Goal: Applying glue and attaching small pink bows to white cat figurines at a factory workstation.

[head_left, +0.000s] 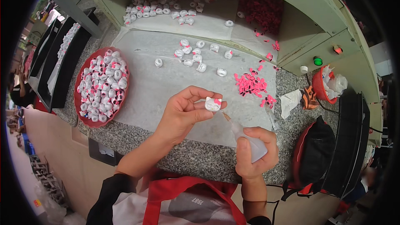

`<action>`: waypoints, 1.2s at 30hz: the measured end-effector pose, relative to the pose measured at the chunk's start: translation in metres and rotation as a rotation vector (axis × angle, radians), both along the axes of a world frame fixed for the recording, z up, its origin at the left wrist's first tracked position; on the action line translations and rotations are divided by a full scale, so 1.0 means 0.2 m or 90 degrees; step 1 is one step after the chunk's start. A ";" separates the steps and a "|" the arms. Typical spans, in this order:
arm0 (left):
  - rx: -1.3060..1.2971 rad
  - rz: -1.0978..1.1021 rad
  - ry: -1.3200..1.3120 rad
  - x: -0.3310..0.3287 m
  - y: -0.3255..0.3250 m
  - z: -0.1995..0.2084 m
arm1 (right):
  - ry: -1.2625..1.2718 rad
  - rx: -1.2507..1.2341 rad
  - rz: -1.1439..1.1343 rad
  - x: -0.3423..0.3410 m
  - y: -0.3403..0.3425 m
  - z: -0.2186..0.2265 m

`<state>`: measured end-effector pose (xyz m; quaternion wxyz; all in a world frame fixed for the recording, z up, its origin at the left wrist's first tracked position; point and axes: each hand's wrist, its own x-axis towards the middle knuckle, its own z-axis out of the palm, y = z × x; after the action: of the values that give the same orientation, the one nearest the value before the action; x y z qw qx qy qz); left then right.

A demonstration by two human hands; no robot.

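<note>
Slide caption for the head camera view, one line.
Left hand holding a white cat-head piece, right hand pointing a squeeze bottle at it over a pale sheet.

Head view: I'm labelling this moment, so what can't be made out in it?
- Back of the white cat-head piece: turned away from the head camera, in the left hand.
- Part of the squeeze bottle: behind the fingers of the right hand.
- Lower pieces in the red bowl: buried under the top ones.
- Single shapes in the pink heap on the shelf: too small and crowded.
</note>
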<state>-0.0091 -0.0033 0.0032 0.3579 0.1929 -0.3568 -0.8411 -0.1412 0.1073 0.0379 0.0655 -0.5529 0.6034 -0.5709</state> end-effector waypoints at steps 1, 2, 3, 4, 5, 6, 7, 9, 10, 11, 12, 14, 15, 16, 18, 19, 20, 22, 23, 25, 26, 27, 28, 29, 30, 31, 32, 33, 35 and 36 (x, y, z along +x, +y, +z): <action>0.001 0.000 -0.001 0.00 0.00 0.00 | -0.027 0.012 -0.019 0.00 0.00 0.00; 0.002 0.001 -0.001 0.00 0.00 0.00 | -0.028 0.013 -0.019 0.00 0.00 0.00; 0.002 0.001 -0.002 0.01 -0.01 0.00 | -0.032 0.014 -0.021 0.01 0.00 0.00; -0.002 0.005 -0.001 0.01 -0.01 0.00 | -0.036 0.016 -0.024 0.00 0.00 0.01; -0.008 0.009 0.001 0.01 -0.01 -0.01 | -0.037 0.016 -0.024 0.00 0.00 0.01; -0.007 0.009 0.000 0.00 -0.01 -0.01 | -0.025 0.021 -0.016 0.00 0.00 0.02; -0.011 0.007 -0.003 0.00 -0.01 0.00 | -0.014 0.025 -0.008 0.00 0.00 0.02; -0.015 0.004 -0.006 0.00 -0.01 0.00 | -0.017 0.020 0.003 0.00 0.00 0.02; -0.014 -0.001 -0.015 0.00 0.00 0.00 | -0.020 0.015 0.013 0.00 0.00 0.02; -0.013 -0.006 -0.023 0.00 0.00 0.00 | -0.020 0.016 0.012 0.00 0.01 0.01; -0.013 -0.007 -0.023 0.00 0.00 0.00 | -0.063 0.035 0.005 0.00 0.01 0.01; -0.032 0.000 -0.038 0.00 0.00 0.01 | -0.106 0.054 -0.002 0.01 0.01 0.00; -0.032 0.000 -0.039 0.00 0.00 0.01 | -0.091 0.038 0.004 0.01 0.01 0.00; -0.042 0.000 -0.047 0.00 0.00 0.00 | -0.075 0.022 0.009 0.00 0.01 0.00; -0.051 0.002 -0.054 0.00 0.01 0.00 | -0.068 0.019 0.009 0.00 0.00 0.00; -0.050 0.003 -0.055 0.00 0.01 0.01 | -0.061 0.016 0.007 0.00 0.00 0.00; -0.049 0.005 -0.055 0.00 0.01 0.01 | -0.061 0.016 0.008 0.00 0.00 0.00; -0.054 0.008 -0.051 0.00 0.01 0.00 | -0.086 0.050 0.003 0.01 0.01 0.00; -0.058 0.010 -0.047 0.00 0.01 0.00 | -0.086 0.051 0.002 0.01 0.00 -0.01; -0.073 0.021 -0.075 0.00 0.00 -0.01 | -0.002 0.005 -0.006 -0.02 -0.03 -0.02; -0.089 0.032 -0.100 0.00 0.00 0.00 | 0.006 0.008 -0.011 -0.07 -0.04 -0.01; -0.085 0.027 -0.091 0.01 0.00 0.00 | -0.254 0.092 -0.035 -0.15 -0.05 0.01; -0.076 0.049 -0.098 0.00 -0.02 -0.01 | -0.514 0.171 -0.060 -0.22 -0.08 0.01; -0.068 0.072 -0.104 0.01 -0.02 0.00 | -0.503 0.168 -0.065 -0.27 -0.10 -0.01; -0.065 0.079 -0.103 0.01 -0.02 0.02 | -0.525 0.230 -0.065 -0.32 -0.13 -0.06; -0.062 0.074 -0.092 0.01 -0.02 0.02 | -0.549 0.294 -0.066 -0.37 -0.16 -0.12; -0.063 0.064 -0.088 0.00 -0.02 0.01 | -0.543 0.296 -0.076 -0.39 -0.20 -0.21; -0.066 0.053 -0.087 0.01 -0.01 0.01 | -0.410 0.367 -0.095 -0.38 -0.23 -0.31; -0.056 0.055 -0.083 0.02 -0.02 0.00 | -0.271 0.431 -0.114 -0.33 -0.31 -0.33; -0.048 0.059 -0.085 0.02 -0.02 0.00 | -0.085 0.497 -0.222 -0.30 -0.33 -0.32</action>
<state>-0.0047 -0.0083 0.0040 0.3788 0.2508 -0.4021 -0.7949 -0.2020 0.0418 -0.0267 0.2111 -0.3379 0.8529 -0.3373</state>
